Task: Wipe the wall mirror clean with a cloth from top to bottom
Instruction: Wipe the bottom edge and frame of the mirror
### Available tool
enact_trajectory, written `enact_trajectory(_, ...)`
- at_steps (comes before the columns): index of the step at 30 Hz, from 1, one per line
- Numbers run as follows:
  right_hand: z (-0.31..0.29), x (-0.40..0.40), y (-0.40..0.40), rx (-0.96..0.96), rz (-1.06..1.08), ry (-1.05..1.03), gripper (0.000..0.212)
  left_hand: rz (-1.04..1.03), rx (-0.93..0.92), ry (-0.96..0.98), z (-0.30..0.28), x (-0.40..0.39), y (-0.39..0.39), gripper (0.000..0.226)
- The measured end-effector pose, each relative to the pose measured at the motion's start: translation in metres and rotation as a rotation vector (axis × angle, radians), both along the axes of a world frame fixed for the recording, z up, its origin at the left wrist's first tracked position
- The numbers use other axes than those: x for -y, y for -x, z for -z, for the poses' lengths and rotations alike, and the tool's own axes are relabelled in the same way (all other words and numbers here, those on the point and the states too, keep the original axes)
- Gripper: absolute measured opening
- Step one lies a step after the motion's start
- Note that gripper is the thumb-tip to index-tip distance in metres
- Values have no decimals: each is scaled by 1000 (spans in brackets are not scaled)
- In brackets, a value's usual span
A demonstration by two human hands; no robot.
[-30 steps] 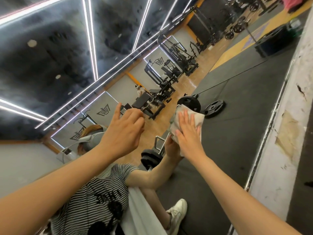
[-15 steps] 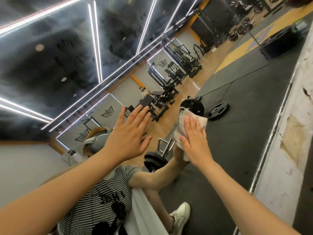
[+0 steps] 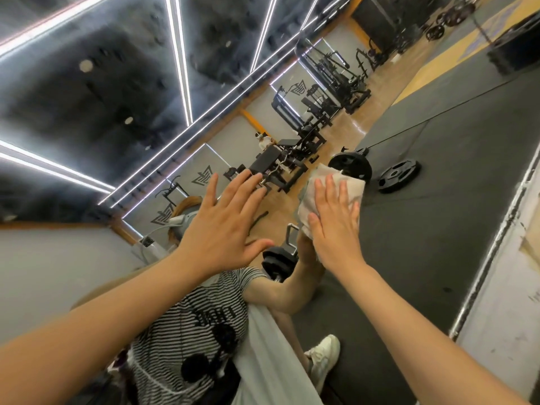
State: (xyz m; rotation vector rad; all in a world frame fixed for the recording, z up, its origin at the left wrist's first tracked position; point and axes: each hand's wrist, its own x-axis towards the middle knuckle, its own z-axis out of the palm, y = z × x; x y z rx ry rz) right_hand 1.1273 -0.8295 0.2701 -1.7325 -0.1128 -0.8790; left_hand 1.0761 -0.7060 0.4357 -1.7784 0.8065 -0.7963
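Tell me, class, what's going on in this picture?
A person is wiping a wall mirror in a gym. The right hand presses a pale cloth flat against the glass with straight fingers. The left hand is raised beside it, fingers spread, holding nothing; whether it touches the glass is unclear. The mirror reflects the person in a striped shirt, weight plates and benches behind. The mirror's metal edge runs along the right.

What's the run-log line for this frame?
phase: wiping | right hand: flat on cloth against mirror | left hand: open, empty
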Motion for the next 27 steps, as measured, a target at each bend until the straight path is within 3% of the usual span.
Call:
enact_trajectory(8, -30, 14, -10, 177, -44, 228, 59, -115, 7, -122, -2, 3, 6, 98)
enact_trajectory(15, -51, 11, -24, 291, 83, 214, 59, -148, 5, -126, -3, 4, 6, 99)
enact_trajectory(19, -24, 19, -31, 328, 152, 186, 56, -164, -7, -117, -3, 6, 7, 100)
enact_trajectory(27, 37, 31, -38, 209, 134, 180, 61, -250, -62, -125, -7, 8, 10, 109)
